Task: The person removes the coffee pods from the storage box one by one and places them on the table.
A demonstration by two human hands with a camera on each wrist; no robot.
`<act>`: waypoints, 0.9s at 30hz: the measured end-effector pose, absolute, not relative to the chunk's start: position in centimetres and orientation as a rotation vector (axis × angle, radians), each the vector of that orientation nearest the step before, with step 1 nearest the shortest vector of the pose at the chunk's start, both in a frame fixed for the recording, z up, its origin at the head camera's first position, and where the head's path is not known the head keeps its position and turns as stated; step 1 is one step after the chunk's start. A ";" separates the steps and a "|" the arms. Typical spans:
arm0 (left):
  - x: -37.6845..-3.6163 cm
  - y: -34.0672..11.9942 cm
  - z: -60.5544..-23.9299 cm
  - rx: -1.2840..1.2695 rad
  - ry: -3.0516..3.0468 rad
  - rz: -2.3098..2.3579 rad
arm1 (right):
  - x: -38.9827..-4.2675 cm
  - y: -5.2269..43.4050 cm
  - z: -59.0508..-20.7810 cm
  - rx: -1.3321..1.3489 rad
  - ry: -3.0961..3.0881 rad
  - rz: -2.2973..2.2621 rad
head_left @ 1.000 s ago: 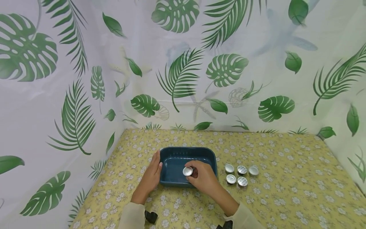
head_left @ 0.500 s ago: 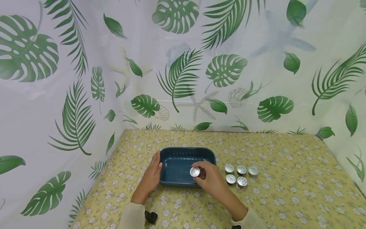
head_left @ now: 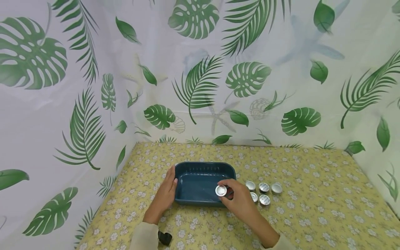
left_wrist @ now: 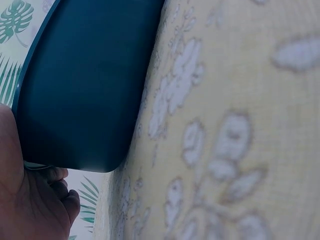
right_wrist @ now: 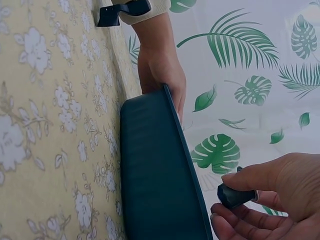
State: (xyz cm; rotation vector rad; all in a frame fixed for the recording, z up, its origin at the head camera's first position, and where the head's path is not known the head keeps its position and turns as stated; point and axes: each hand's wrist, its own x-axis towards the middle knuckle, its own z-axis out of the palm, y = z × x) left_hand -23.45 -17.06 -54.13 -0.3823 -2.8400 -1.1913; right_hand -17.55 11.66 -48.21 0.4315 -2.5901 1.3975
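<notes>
A dark blue rectangular dish point(head_left: 195, 189) sits on the table in the head view. My left hand point(head_left: 165, 192) rests against its left end, the fingers straight along the outer wall. Above the front right of the dish, my right hand point(head_left: 245, 203) pinches a coffee capsule point(head_left: 221, 190) between thumb and fingers, silver lid facing up. In the right wrist view, the dark tapered body of that coffee capsule point(right_wrist: 235, 195) shows higher than the dish's rim. The left wrist view shows the outer wall of the dish point(left_wrist: 85, 90) close by, with part of my left hand point(left_wrist: 35, 200) at its end.
Several more silver-lidded capsules point(head_left: 264, 187) stand grouped on the table right of the dish, one partly hidden by my right hand. Yellow floral cloth point(head_left: 312, 194) covers the table. A leaf-print curtain point(head_left: 200, 132) rises behind and at both sides.
My right hand has moved to the right across the dish, carrying the capsule from near its middle to its front right. My left hand has stayed put, and so has the dish.
</notes>
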 end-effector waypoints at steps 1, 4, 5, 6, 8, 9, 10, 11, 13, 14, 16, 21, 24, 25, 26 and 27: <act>-23.4 -17.1 -54.1 -0.384 -2.838 -1.192 | -17.5 11.8 -48.2 0.419 -2.590 1.401; -23.4 -17.1 -54.2 -0.386 -2.836 -1.192 | -17.5 12.4 -48.4 0.373 -2.602 1.398; -23.4 -17.1 -54.2 -0.386 -2.835 -1.192 | -17.6 12.5 -48.5 0.361 -2.609 1.391; -23.4 -17.1 -54.2 -0.384 -2.836 -1.190 | -17.6 12.7 -48.5 0.353 -2.613 1.394; -23.4 -17.1 -54.2 -0.387 -2.835 -1.187 | -17.6 13.0 -48.6 0.348 -2.614 1.405; -23.4 -17.1 -54.2 -0.386 -2.836 -1.185 | -17.6 13.1 -48.7 0.347 -2.614 1.417; -23.4 -17.1 -54.2 -0.383 -2.839 -1.184 | -17.6 13.2 -48.7 0.345 -2.614 1.427; -23.4 -17.1 -54.2 -0.382 -2.841 -1.182 | -17.7 13.3 -48.7 0.343 -2.611 1.439; -23.4 -17.1 -54.1 -0.386 -2.838 -1.178 | -17.7 13.5 -48.8 0.338 -2.606 1.451; -23.4 -17.1 -54.1 -0.381 -2.840 -1.179 | -17.7 13.6 -48.8 0.335 -2.605 1.451; -23.4 -17.1 -54.1 -0.376 -2.842 -1.180 | -17.7 13.8 -48.7 0.332 -2.603 1.447; -23.5 -17.2 -54.1 -0.372 -2.841 -1.180 | -17.5 14.3 -48.8 0.356 -2.572 1.450; -23.5 -17.2 -54.1 -0.376 -2.848 -1.195 | -17.3 14.9 -49.0 0.356 -2.556 1.446; -23.5 -17.2 -54.1 -0.383 -2.845 -1.201 | -17.3 15.1 -49.0 0.348 -2.555 1.446; -23.4 -17.2 -54.1 -0.386 -2.844 -1.208 | -17.3 15.3 -49.2 0.340 -2.557 1.446; -23.4 -17.2 -54.1 -0.395 -2.838 -1.214 | -17.2 15.6 -49.3 0.330 -2.559 1.450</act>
